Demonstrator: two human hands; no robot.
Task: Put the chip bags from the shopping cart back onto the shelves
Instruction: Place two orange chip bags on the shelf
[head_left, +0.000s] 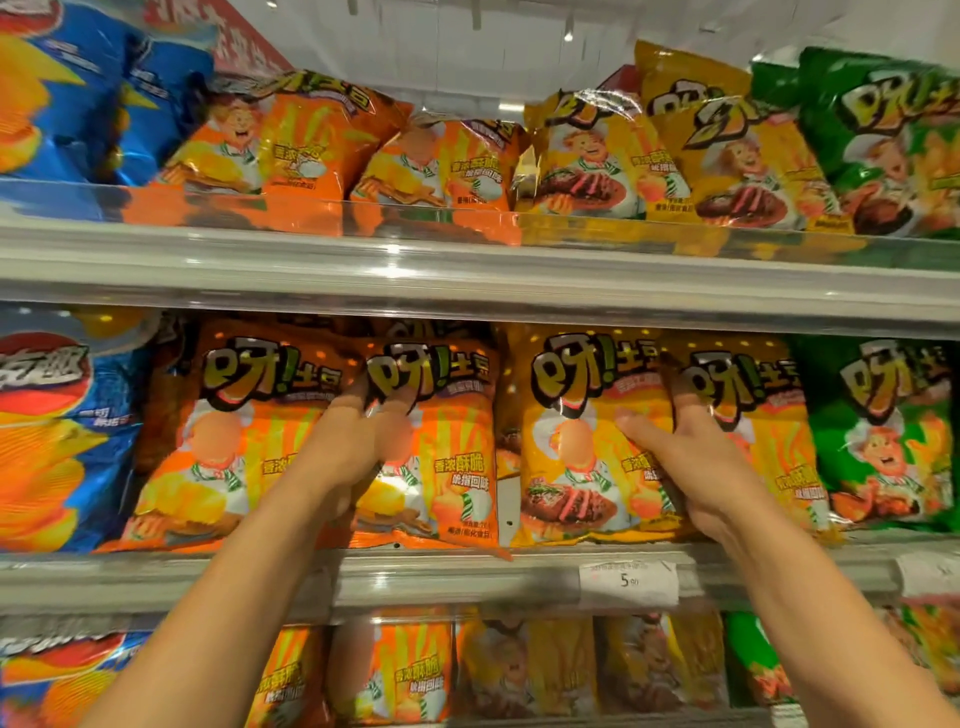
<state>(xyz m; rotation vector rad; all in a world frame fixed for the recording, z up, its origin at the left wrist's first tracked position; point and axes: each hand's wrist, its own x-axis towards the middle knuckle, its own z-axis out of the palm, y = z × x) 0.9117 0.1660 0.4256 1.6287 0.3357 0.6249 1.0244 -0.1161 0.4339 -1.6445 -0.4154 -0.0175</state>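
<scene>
Left hand (358, 441): fingers extended, pressing flat on the orange bag (431, 447). Right hand (691, 457): thumb and fingers gripping the edge of the yellow bag (587, 436). Both bags stand upright on the middle shelf (467, 571). Risk: uneven pressure may tip a bag forward over the shelf lip
</scene>
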